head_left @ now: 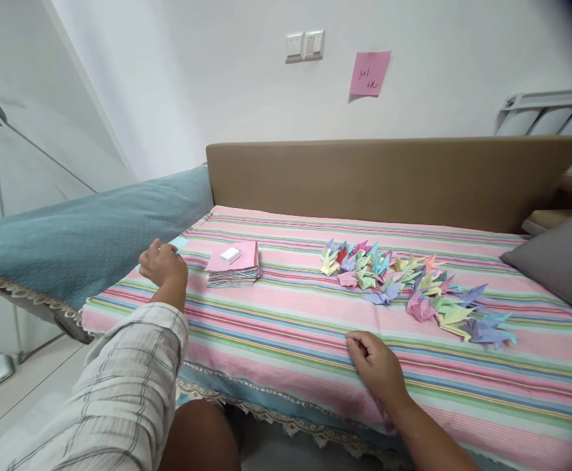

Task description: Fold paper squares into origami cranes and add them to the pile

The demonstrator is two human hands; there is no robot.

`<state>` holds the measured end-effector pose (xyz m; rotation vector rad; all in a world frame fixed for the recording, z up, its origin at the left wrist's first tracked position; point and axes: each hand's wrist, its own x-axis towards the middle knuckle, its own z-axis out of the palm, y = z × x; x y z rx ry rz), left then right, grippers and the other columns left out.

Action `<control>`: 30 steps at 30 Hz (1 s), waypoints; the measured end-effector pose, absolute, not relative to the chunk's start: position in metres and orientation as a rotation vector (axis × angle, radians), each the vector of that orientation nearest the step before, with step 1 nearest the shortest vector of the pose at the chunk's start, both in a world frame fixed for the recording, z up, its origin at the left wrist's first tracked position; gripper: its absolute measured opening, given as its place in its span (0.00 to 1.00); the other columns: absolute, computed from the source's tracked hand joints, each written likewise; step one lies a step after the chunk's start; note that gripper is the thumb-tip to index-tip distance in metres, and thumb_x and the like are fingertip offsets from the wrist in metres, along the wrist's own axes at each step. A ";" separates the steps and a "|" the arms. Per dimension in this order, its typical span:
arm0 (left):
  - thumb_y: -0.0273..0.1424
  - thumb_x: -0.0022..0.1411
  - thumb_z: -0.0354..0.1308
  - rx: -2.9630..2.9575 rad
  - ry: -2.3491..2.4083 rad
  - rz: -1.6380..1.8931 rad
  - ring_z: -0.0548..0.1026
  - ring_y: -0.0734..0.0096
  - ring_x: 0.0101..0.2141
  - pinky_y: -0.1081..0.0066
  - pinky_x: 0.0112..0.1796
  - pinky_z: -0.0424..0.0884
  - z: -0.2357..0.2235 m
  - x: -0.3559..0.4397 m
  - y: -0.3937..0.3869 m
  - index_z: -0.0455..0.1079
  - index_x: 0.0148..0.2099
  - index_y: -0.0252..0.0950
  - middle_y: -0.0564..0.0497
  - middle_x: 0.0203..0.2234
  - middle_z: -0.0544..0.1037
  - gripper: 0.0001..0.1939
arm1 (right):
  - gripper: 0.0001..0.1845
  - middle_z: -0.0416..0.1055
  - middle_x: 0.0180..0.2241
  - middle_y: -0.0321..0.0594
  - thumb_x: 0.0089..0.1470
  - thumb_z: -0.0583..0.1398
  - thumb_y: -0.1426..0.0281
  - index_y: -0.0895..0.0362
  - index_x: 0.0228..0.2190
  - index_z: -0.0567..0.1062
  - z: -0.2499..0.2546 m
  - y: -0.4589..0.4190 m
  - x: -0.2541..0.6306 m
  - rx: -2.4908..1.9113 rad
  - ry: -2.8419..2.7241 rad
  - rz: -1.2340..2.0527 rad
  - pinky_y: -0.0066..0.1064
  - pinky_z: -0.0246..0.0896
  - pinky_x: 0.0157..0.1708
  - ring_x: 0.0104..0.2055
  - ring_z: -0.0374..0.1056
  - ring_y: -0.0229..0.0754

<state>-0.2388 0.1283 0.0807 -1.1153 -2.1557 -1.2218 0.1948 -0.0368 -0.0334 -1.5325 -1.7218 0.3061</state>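
Pale blue paper (180, 243) is partly covered by the left hand (164, 263), whose fingers are bent over it; whether the sheet is gripped cannot be told. Just to the right of that hand, a stack of coloured paper squares (233, 277) is set on the striped cloth (290, 320), topped by a small white case (230, 255). The right hand (378, 367) is loosely curled, with nothing seen in it; beyond it and rightward, folded paper cranes (422, 305) are spread.
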 end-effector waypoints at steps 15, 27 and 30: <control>0.34 0.54 0.52 -1.452 -2.680 -0.889 0.72 0.45 0.44 0.50 0.42 0.66 0.059 -0.245 0.145 0.68 0.47 0.35 0.36 0.43 0.75 0.17 | 0.16 0.71 0.28 0.39 0.56 0.51 0.59 0.54 0.32 0.74 -0.033 -0.038 0.195 -1.546 -1.713 0.325 0.29 0.58 0.26 0.28 0.65 0.41; 0.41 0.49 0.61 -2.367 -2.178 -0.726 0.67 0.57 0.53 0.70 0.54 0.62 0.074 -0.177 0.167 0.77 0.41 0.41 0.52 0.57 0.64 0.17 | 0.16 0.71 0.28 0.40 0.56 0.51 0.60 0.55 0.32 0.74 -0.036 -0.037 0.196 -1.533 -1.726 0.329 0.29 0.58 0.27 0.29 0.65 0.41; 0.41 0.37 0.69 -2.401 -2.163 -0.615 0.64 0.52 0.55 0.68 0.55 0.60 0.076 -0.176 0.169 0.76 0.44 0.41 0.49 0.58 0.63 0.27 | 0.16 0.70 0.27 0.39 0.56 0.51 0.60 0.55 0.32 0.74 -0.035 -0.036 0.195 -1.541 -1.725 0.322 0.29 0.57 0.26 0.28 0.65 0.41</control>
